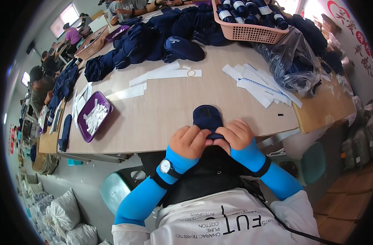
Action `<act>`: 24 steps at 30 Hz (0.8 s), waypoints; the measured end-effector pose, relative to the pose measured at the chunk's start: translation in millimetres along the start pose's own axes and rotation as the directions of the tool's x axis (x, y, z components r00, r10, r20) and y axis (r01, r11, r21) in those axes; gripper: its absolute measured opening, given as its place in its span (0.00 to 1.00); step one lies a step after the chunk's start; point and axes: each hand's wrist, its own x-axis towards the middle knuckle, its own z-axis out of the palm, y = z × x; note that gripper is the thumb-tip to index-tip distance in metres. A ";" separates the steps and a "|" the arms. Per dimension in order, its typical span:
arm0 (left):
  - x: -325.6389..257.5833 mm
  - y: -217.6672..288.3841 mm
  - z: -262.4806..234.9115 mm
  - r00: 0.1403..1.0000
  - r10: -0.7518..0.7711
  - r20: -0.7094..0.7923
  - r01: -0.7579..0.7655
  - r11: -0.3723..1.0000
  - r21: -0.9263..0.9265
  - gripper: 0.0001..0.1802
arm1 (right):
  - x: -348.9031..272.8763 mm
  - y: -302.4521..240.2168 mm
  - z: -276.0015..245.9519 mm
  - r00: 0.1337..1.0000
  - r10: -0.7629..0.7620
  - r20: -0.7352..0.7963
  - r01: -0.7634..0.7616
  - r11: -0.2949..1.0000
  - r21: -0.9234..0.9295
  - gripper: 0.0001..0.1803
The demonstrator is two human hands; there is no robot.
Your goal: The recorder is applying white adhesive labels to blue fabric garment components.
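Observation:
A navy cloth slipper (207, 116) is held up at the table's near edge, its rounded end pointing away from me. My left hand (188, 141) is closed on its near left side, thumb and fingertips pinching the cloth. On the opposite side my right hand (237, 134) grips it the same way, and the two thumbs almost meet. My fingers cover the slipper's near end. Another navy slipper (183, 49) with a pale mark lies at the front of a large navy heap (141, 43) across the table.
Paper strips (258, 83) lie right of centre, others (166, 74) with a yellow ring (191, 73) farther left. A purple basket (85, 107) holds small white pieces. A pink basket (252, 34) of banded navy rolls stands at the back, beside a clear bag (290, 61). People work beyond.

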 end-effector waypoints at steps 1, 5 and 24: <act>2.9 -0.8 1.1 0.999 -0.034 -0.003 0.034 0.999 -0.002 0.13 | 4.6 0.3 0.4 1.000 0.009 0.002 -0.009 1.000 -0.030 0.16; 12.5 1.9 9.8 0.975 -0.222 -0.007 0.222 0.972 0.081 0.02 | 14.6 2.1 16.8 0.992 0.125 -0.009 -0.125 0.991 -0.051 0.11; 9.0 10.2 1.1 0.984 -0.177 -0.012 0.176 0.984 -0.033 0.16 | 31.5 12.3 44.7 0.936 0.314 -0.161 -0.325 0.944 -0.052 0.15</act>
